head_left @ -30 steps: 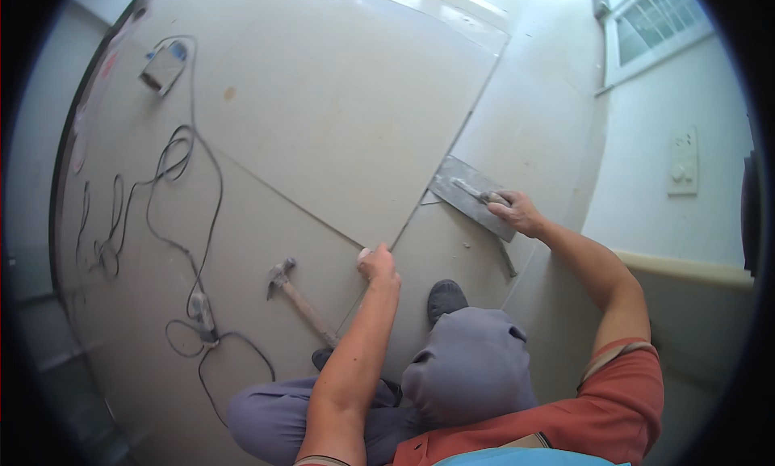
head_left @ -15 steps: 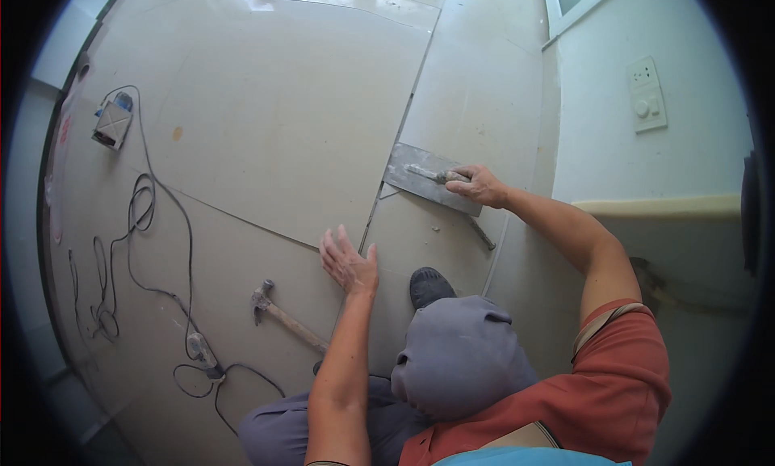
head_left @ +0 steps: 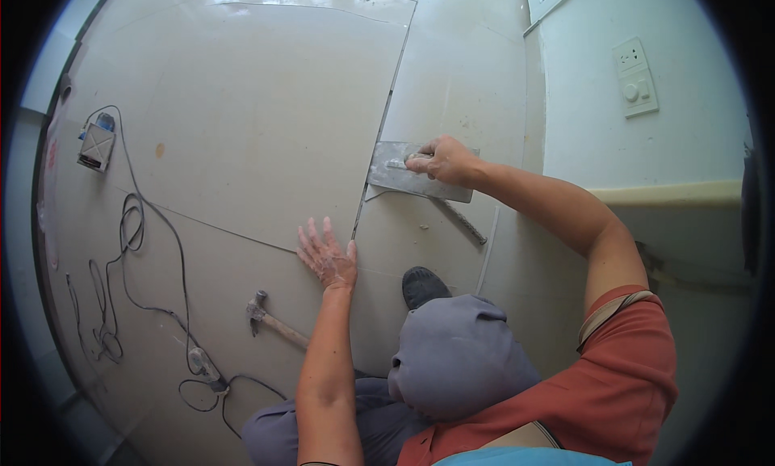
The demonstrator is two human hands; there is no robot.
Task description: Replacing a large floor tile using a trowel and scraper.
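Right hand is grasping the trowel at the tile's right edge; left hand is resting, fingers splayed and released, at the tile's lower-right corner; red marks are showing illegibly

Trowel handle partly under right hand; hammer partly behind left forearm.

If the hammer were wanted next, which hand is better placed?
Probably the left hand: it looks empty, open and spread, and is nearer the hammer. The right hand grips the trowel, farther off.
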